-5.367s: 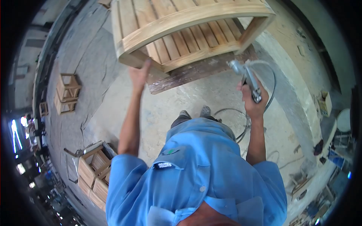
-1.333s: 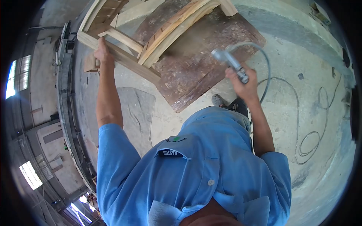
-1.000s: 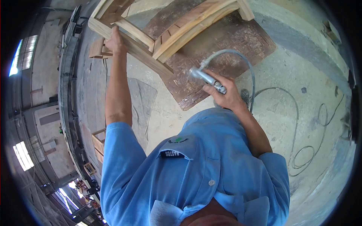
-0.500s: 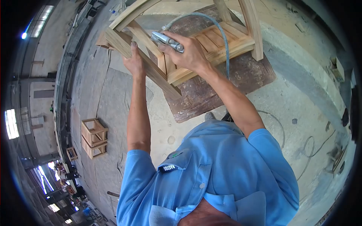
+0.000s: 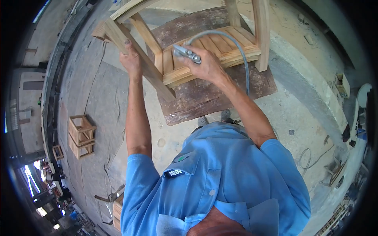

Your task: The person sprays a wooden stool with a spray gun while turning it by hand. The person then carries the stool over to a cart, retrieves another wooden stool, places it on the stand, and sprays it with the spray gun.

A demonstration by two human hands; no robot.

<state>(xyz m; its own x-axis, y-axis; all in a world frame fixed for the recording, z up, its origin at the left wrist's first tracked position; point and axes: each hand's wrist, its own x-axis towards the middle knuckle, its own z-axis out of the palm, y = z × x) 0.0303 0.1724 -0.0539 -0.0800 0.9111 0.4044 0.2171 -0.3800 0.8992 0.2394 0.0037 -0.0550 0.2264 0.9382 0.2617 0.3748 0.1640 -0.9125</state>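
Observation:
A wooden furniture frame (image 5: 167, 87) with a slatted shelf (image 5: 212, 44) stands tilted on a brown, stained board (image 5: 212, 100). My left hand (image 5: 130, 59) is closed around the frame's left leg, the thumb on top of the wood. In my right hand (image 5: 204, 65) is a silver spray gun (image 5: 188, 54), gripped over the left end of the slatted shelf, inside the frame. A grey hose (image 5: 241, 51) arcs from the gun over the shelf and down past my right forearm.
Small slatted wooden pieces (image 5: 81, 135) stand on the floor at the left, with another wooden piece (image 5: 117, 212) at the lower left. A raised concrete ledge (image 5: 307, 74) curves along the right. A loose hose loop (image 5: 305, 159) lies on the floor at the right.
Since a second ago, the frame has turned so its slatted shelf shows. My right hand has moved with the gun from below the frame to inside it, over the shelf.

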